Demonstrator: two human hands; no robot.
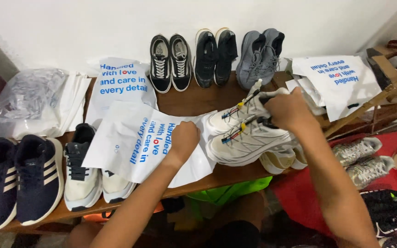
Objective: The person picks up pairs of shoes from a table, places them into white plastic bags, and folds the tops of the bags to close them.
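Head view, looking down over a wooden bench point(189, 103) crowded with shoes. Left hand point(184, 138) curled tight, knuckles up, gripping or pinning the near edge of a white printed bag point(134, 147) lying flat on the bench; impossible to tell whether an opening is pinched between the fingers. Right hand point(290, 110) clasped around the heel ends of a pair of white sneakers point(249, 138), fingers wrapped over both collars, holding the two together. Sneakers on their sides, toes pointing left, touching the bag's right edge, resting partly on a beige pair point(281, 160) underneath.

Behind, against the wall: black-and-white sneakers point(171, 62), a black pair point(216, 57), a grey pair point(259, 55). At left, a navy pair point(19, 179) and a white-and-black pair point(81, 183), half covered by the bag. Another printed bag point(122, 82) just behind, a clear plastic bag point(24, 98) at far left, more printed bags point(341, 80) at right. Silver shoes point(359, 160) on red cloth below the bench.

Judging by the layout: shoes brought to the bag, not yet inside. Next move likely calling for a lifted, opened bag mouth, toes lined up with it, and a firm hold on both heels while sliding.
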